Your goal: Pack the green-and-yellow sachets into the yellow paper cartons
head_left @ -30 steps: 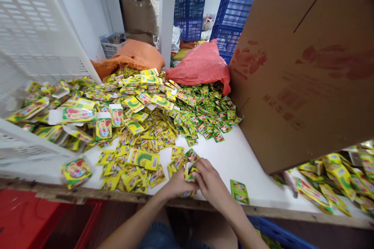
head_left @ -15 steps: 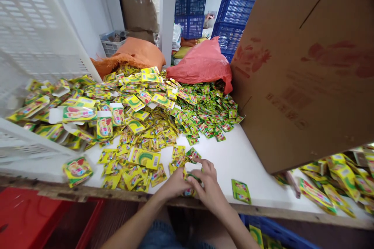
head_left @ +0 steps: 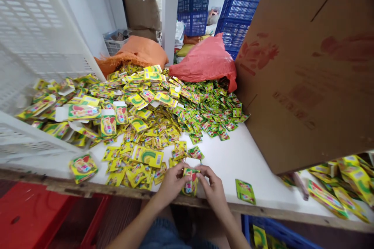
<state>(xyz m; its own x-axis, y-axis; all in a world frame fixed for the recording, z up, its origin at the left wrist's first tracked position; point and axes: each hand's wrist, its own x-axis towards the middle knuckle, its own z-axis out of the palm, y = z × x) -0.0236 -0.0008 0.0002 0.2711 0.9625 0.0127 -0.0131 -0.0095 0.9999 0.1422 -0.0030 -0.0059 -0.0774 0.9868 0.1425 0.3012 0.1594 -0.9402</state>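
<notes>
Two hands are pinched on one small yellow-green packet (head_left: 190, 182) at the table's (head_left: 233, 159) near edge: the left hand (head_left: 172, 183) at its left side, the right hand (head_left: 212, 184) at its right. Its print is too small to be read, and its lower part is hidden.

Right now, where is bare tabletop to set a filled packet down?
Bare white tabletop runs between the sachet heap and the cardboard box, holding only one green sachet. Left of the hands it is crowded up to the white crate.
</notes>
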